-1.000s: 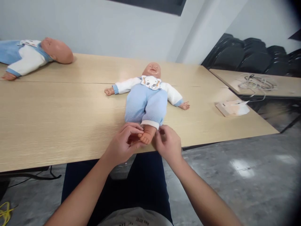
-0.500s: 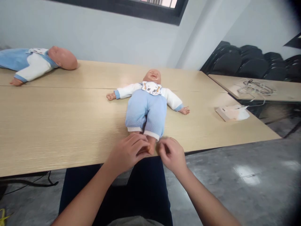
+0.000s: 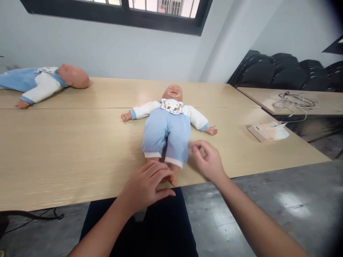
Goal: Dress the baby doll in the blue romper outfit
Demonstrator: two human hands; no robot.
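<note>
A baby doll (image 3: 167, 130) in light blue trousers, white sleeves and an elephant bib (image 3: 173, 106) lies on its back on the wooden table (image 3: 80, 146), feet toward me. My left hand (image 3: 146, 182) is at the doll's feet, its fingers over one ankle and its thumb held apart below. That hand is open and partly hides the feet. Beside the trouser leg on the right, my right hand (image 3: 207, 159) has its fingers curled into a pinch. Whether anything is between those fingertips is too blurred to tell.
A second doll (image 3: 45, 80) in matching clothes lies at the far left. A tissue box (image 3: 261, 135) sits near the table's right end. Cables (image 3: 294, 100) lie on another table, with stacked black chairs (image 3: 286, 73) behind. The table's front edge runs just below the doll's feet.
My right hand has moved up and outward from the doll's foot to beside its trouser leg. My left thumb has swung away from the foot. The view has tilted slightly upward.
</note>
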